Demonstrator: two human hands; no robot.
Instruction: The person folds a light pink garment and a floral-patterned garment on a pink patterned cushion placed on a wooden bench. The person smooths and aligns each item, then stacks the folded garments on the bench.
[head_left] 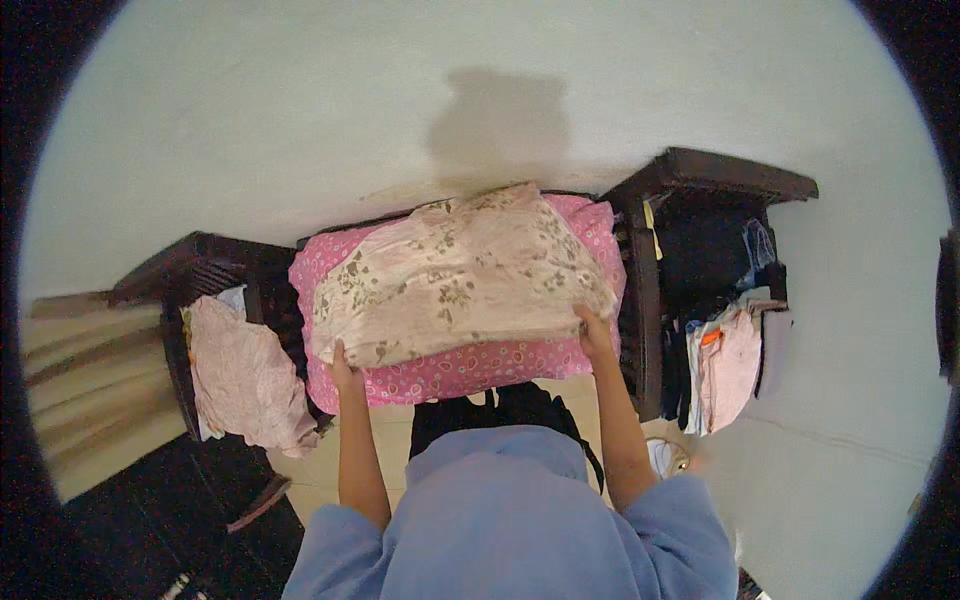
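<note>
A cream cloth with a greenish-brown floral print (450, 280) lies spread over a pink patterned cover (450, 376) in front of me. Whether it is a garment or a plain piece of fabric, I cannot tell. My left hand (346, 370) grips its near left corner, thumb on top and the other fingers hidden beneath. At the near right corner, my right hand (594, 332) pinches the edge the same way. The far side of the cloth narrows toward the wall, and some wrinkles cross its middle.
Dark wooden shelving (648, 300) on the right holds folded clothes (735, 365). To the left, a pale pink cloth (245, 370) drapes over another dark wooden unit (200, 255). Behind everything rises a pale wall (330, 120); a beige curtain (95, 380) hangs at far left.
</note>
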